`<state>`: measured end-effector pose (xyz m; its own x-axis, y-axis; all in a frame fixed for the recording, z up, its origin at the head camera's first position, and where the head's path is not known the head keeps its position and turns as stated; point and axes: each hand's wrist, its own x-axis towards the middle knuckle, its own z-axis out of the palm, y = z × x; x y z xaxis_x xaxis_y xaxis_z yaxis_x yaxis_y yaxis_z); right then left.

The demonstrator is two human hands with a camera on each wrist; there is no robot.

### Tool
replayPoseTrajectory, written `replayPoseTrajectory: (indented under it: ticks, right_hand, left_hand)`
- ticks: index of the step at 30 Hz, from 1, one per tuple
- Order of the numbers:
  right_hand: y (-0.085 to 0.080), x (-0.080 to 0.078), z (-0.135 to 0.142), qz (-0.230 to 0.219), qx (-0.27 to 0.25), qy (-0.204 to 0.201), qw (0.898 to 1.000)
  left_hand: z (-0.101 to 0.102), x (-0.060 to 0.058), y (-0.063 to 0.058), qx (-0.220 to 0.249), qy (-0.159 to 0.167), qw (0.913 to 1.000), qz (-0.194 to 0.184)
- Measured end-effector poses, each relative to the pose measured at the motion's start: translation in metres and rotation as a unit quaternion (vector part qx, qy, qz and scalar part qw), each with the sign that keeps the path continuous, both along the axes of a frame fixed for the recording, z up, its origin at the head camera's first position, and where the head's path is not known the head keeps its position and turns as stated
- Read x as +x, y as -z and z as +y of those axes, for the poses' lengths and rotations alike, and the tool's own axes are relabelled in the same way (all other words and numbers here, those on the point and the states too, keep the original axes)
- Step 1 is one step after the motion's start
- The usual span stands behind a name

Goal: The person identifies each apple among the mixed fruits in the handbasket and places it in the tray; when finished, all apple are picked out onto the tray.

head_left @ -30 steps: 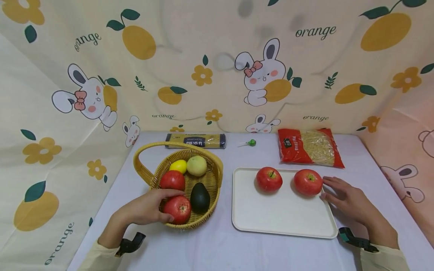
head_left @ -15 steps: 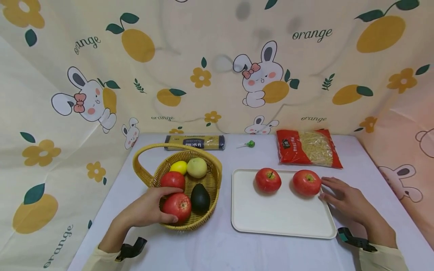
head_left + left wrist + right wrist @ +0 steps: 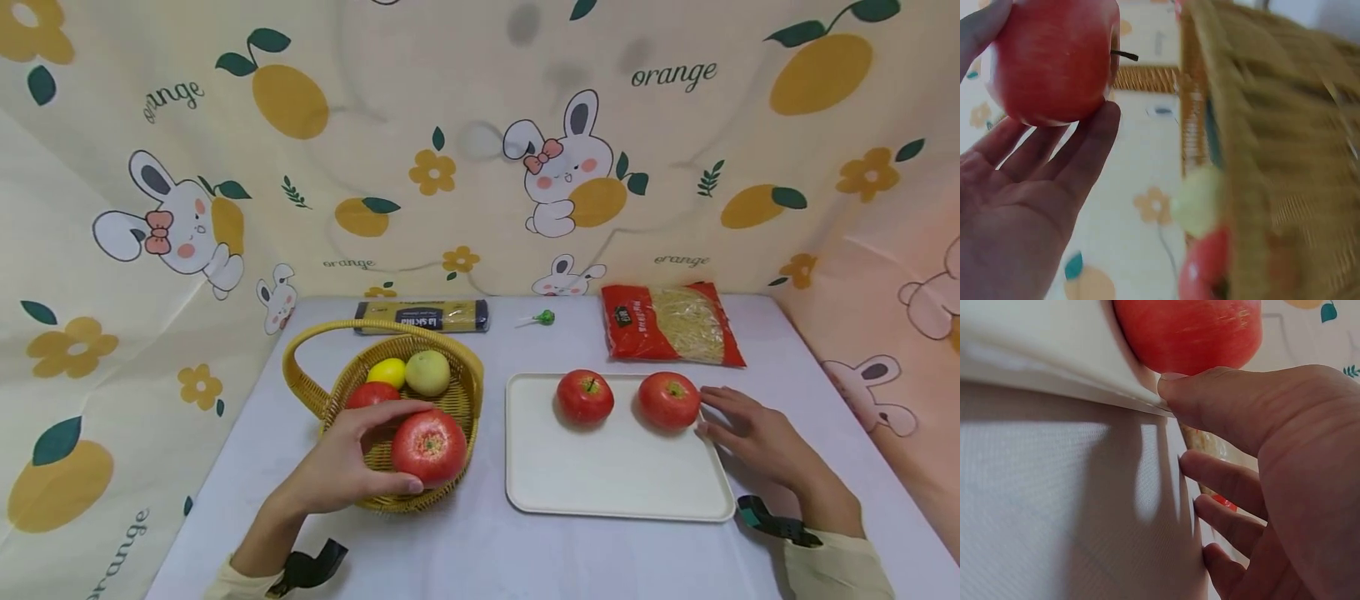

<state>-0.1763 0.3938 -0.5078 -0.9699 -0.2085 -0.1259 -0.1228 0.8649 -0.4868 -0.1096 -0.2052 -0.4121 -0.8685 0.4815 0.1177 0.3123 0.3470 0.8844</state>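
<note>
My left hand (image 3: 341,462) grips a red apple (image 3: 429,450) between thumb and fingers, raised over the front of the wicker basket (image 3: 468,392). In the left wrist view this apple (image 3: 1054,62) shows its stem pointing right, outside the basket wall (image 3: 1310,125). Another red apple (image 3: 371,395), a yellow lemon (image 3: 387,372) and a pale green round fruit (image 3: 427,372) lie in the basket. My right hand (image 3: 772,446) rests at the right edge of the white tray (image 3: 615,479). Its thumb (image 3: 1210,400) is at the rim, close to an apple (image 3: 669,402); the other fingers are loosely bent.
A second apple (image 3: 585,397) sits on the tray's back part. Along the back of the table lie a spaghetti pack (image 3: 423,317), a green lollipop (image 3: 544,317) and a red bag of dry noodles (image 3: 671,323). The basket's handle (image 3: 300,367) arches over its left side.
My left hand has lifted the apple out of its place in the basket and moved it right, where it covers the avocado. My right hand has stayed at the tray's edge.
</note>
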Motion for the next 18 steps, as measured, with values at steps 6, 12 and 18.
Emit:
replayPoseTrajectory:
  ticks: [6, 12, 18]
  right_hand:
    - [0.000, 0.000, -0.002, -0.008, -0.001, 0.003, 1.000]
    - [-0.002, 0.001, -0.001, -0.016, -0.005, 0.006, 1.000]
    - [-0.003, 0.001, -0.001, -0.011, -0.006, 0.004, 1.000]
  left_hand:
    - [0.034, 0.001, -0.007, 0.028, 0.044, 0.9982, 0.031]
    - [0.072, -0.004, -0.006, 0.039, 0.090, 0.9937, 0.054]
    - [0.109, -0.011, 0.000, 0.029, 0.097, 0.9935, 0.052]
